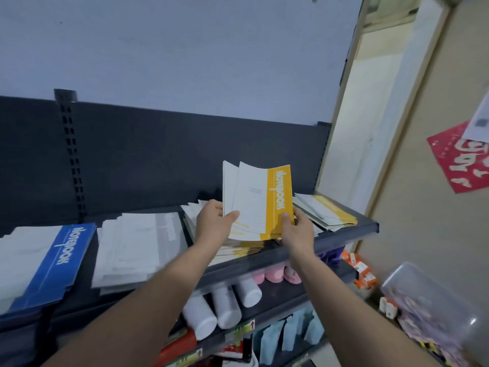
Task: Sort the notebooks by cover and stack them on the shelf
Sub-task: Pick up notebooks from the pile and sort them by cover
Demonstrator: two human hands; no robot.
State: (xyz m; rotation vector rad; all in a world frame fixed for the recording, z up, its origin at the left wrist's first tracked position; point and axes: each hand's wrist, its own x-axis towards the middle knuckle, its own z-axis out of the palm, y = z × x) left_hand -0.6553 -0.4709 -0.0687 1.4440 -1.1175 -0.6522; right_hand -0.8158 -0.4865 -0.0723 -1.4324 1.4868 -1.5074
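While held upright over the top shelf (264, 263), the entry in hand is a bundle of yellow notebooks (260, 200), covers fanned slightly apart.
Left hand (215, 221): grips the bundle's lower left edge, thumb on the front.
Right hand (293, 229): pinches the lower right corner, thumb on the yellow band.
Beneath: yellow pile (238, 250), loosely spread.
Just right: second yellow pile (328, 213), fanned.
Left: grey stack (140, 247); further left, blue stack (53, 263).
Handling advice: square the bundle's edges between both palms first, then lay it flat on the yellow pile, bands aligned, keeping clear of the grey stack.
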